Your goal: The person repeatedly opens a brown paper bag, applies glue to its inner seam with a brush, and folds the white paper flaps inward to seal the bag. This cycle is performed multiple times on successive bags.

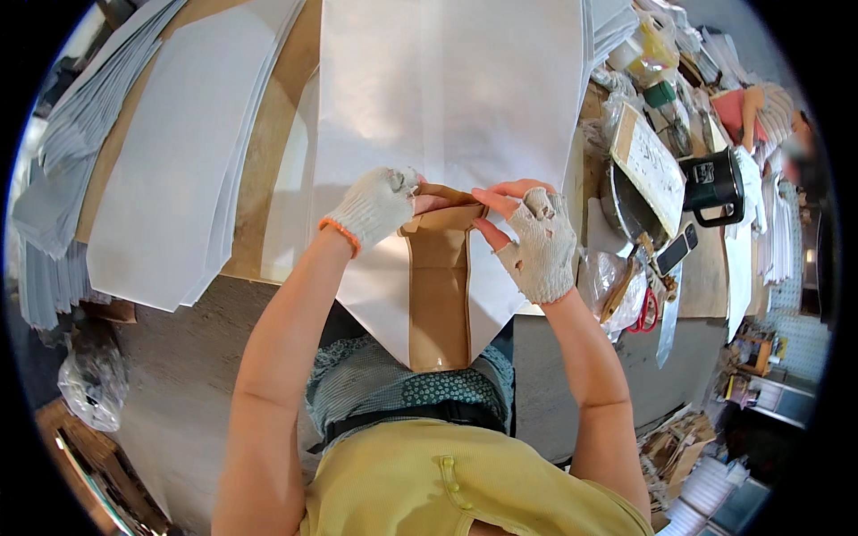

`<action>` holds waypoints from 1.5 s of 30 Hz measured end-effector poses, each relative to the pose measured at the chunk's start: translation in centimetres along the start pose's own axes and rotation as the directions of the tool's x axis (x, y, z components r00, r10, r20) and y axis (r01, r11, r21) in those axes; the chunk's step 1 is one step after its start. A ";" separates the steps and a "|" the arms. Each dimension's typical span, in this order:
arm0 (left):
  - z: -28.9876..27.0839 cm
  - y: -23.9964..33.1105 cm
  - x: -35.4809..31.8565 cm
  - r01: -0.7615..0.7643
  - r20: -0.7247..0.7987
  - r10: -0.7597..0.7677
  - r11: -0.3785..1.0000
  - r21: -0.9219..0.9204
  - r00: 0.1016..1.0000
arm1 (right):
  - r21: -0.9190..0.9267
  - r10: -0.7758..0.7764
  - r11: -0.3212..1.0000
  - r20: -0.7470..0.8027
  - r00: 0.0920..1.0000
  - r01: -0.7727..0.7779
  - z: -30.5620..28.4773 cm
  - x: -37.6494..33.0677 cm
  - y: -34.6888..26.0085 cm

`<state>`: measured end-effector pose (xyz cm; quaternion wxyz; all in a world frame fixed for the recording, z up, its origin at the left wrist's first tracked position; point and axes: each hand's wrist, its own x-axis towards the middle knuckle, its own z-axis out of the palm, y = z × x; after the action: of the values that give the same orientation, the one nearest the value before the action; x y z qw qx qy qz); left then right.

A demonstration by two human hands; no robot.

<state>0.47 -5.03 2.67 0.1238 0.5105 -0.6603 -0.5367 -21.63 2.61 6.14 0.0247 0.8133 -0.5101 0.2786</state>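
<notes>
Left hand [386, 202] gloved, fingers partly curled, touching the folded top of brown strip [439, 290]; can't tell if gripping. Right hand [539, 239], gloved, thumb and fingers nearly closed, pinching strip's upper right corner. Strip lies between and below hands, lengthwise on near end of white sheet [447, 98], on counter [243, 259].

Bright overall; soft glare across upper white sheet [447, 89]. Brown strip [438, 295] on it shows small glint, bottom end. Floor [201, 375] below it duller. Paper stack [170, 179] left of it bows, fisheye; person [776, 116] far right partly blurred. Black rim.
</notes>
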 end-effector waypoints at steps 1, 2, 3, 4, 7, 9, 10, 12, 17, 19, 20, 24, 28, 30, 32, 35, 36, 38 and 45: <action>0.1 -0.3 0.0 -0.008 -0.022 0.007 1.000 -0.019 1.000 | -0.029 -0.025 0.999 0.016 1.000 0.025 -0.1 0.0 -0.1; 0.1 0.1 0.0 0.003 -0.007 -0.003 0.998 0.055 1.000 | -0.059 -0.041 0.997 0.033 0.999 0.043 -0.1 -0.2 -0.1; 0.1 0.9 0.0 0.013 0.009 -0.014 0.991 0.130 1.000 | -0.050 -0.054 0.997 0.035 0.998 0.056 -0.1 -0.3 0.0; 0.1 1.3 0.0 0.021 0.024 -0.026 0.979 0.205 0.999 | -0.040 -0.067 0.997 0.037 0.997 0.069 0.1 -0.5 0.1; 1.0 -1.1 0.4 0.030 -0.075 -0.025 0.998 0.062 0.997 | -0.124 -0.171 0.977 0.028 0.985 0.173 0.4 -0.7 0.7; 0.8 -0.7 0.0 0.024 -0.018 -0.025 0.999 -0.031 1.000 | -0.137 -0.181 0.973 0.048 0.982 0.186 0.3 -0.7 0.9; 0.8 -0.6 -0.1 0.023 0.011 -0.022 0.997 -0.077 1.000 | -0.101 -0.151 0.982 0.069 0.986 0.157 0.1 -0.5 0.8; 1.1 -1.1 0.0 0.026 0.071 -0.016 0.990 -0.141 0.997 | -0.034 -0.090 0.995 0.143 0.986 0.096 -0.4 0.1 0.6; 1.1 0.0 0.0 -0.197 0.028 0.196 0.980 0.028 0.980 | -0.162 -0.112 0.974 0.272 0.956 0.160 -0.9 1.7 0.5; 1.3 0.4 0.2 -0.161 -0.069 0.176 0.970 0.184 0.982 | -0.229 -0.115 0.955 0.289 0.950 0.186 -1.2 2.0 -0.4; 1.5 0.5 0.8 -0.142 -0.076 0.162 0.966 0.218 0.984 | -0.268 -0.114 0.943 0.301 0.947 0.198 -1.3 2.1 -0.8; 2.6 0.5 1.7 -0.089 -0.095 0.119 0.958 0.274 0.988 | -0.235 -0.211 0.928 0.308 0.928 0.289 0.2 -0.8 -1.0; 3.7 0.0 1.7 0.047 -0.107 -0.045 0.999 0.018 0.993 | -0.134 -0.236 0.943 0.376 0.896 0.304 -0.6 -1.2 -1.0; 2.4 0.5 0.6 -0.172 -0.094 0.194 0.964 0.203 0.976 | -0.219 -0.230 0.899 0.502 0.834 0.380 -2.1 -0.2 -0.9; 1.7 0.1 0.2 -0.251 -0.065 0.263 0.955 0.160 0.963 | -0.103 -0.182 0.967 0.372 0.910 0.235 -2.5 1.1 -0.3; 1.5 -0.7 0.3 -0.171 -0.046 0.167 0.978 -0.119 0.985 | 0.010 -0.021 1.000 0.239 0.971 0.019 -2.3 0.9 -0.1; 1.7 -0.4 0.0 -0.171 -0.058 0.164 0.976 -0.136 0.985 | 0.031 0.048 0.998 0.206 0.977 -0.056 -2.0 0.4 -0.1; 1.8 -0.2 0.0 -0.138 -0.071 0.128 0.979 -0.153 0.989 | 0.051 0.180 0.980 0.202 0.963 -0.194 -0.9 -0.6 -0.6; 1.5 1.0 -0.4 0.042 -0.035 -0.046 0.994 -0.105 0.998 | 0.156 0.319 0.927 0.143 0.937 -0.340 1.8 -2.9 0.4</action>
<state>-1.00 -3.94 3.05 0.1509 0.5278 -0.6174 -0.5634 -22.08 4.19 3.11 -0.1247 0.7296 -0.6132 0.2760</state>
